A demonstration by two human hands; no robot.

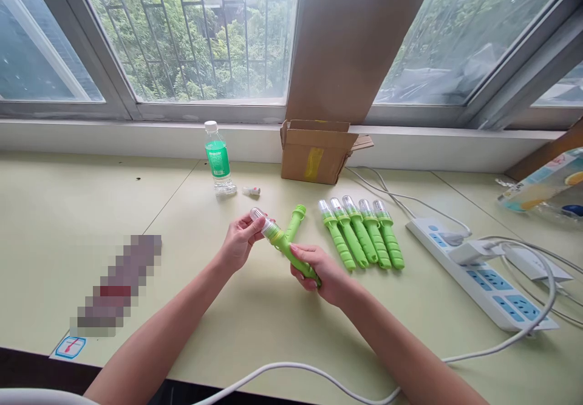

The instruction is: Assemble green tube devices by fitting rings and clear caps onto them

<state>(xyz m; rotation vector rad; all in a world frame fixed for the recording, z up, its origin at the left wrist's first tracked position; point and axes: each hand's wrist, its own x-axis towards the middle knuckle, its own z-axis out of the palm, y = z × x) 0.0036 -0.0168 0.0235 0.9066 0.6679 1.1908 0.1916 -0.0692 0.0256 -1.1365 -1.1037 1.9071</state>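
Note:
A green flashlight [285, 248] with a ribbed handle and a clear cap is held at a slant over the table. My left hand [237, 241] is closed, fingers pinched around the clear cap end. The fingers of my right hand [316, 269] wrap the lower part of the green handle. Just behind the held flashlight lies a green handle [296, 218] with a threaded top and no clear cap on it; its lower end is hidden. To the right, several capped green flashlights [364, 235] lie side by side in a row.
A water bottle [217, 157] and a small white cylinder [252, 191] are at the back, beside an open cardboard box [314, 153]. On the right sit a white power strip [483, 277] with cables and a plastic package [542, 180]. A white cable [291, 365] crosses the front edge.

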